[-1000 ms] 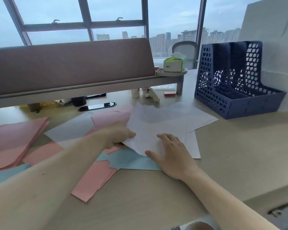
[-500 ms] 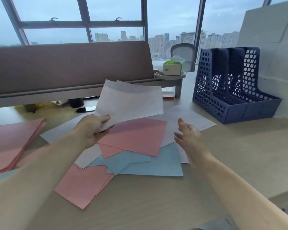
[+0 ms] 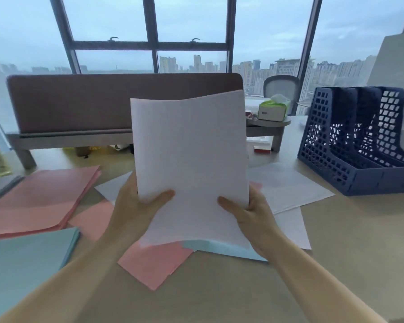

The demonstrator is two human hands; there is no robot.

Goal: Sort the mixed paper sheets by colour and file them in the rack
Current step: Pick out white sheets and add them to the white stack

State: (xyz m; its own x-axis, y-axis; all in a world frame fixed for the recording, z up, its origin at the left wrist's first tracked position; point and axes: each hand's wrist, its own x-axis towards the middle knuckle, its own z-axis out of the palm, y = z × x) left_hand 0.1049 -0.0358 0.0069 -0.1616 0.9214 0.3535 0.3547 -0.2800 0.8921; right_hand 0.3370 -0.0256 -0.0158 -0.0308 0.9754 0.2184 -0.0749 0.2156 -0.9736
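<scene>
Head view: white sheets (image 3: 189, 159), perhaps several, upright in the pinch of left grip (image 3: 135, 206) and right grip (image 3: 254, 216).

Upright white sheets (image 3: 189, 157) partly hide the mixed pile (image 3: 154, 264).

The white sheets (image 3: 191, 159), flat on the tabletop (image 3: 348, 241) under both hands a second ago, are now off it and stand nearly upright, curling slightly at the top. The left hand (image 3: 135, 210) has gone from pinching their left edge to gripping the lower left corner. The right hand (image 3: 254, 217), open and apart half a second ago, now grips the lower right corner, thumb on the front face.
</scene>
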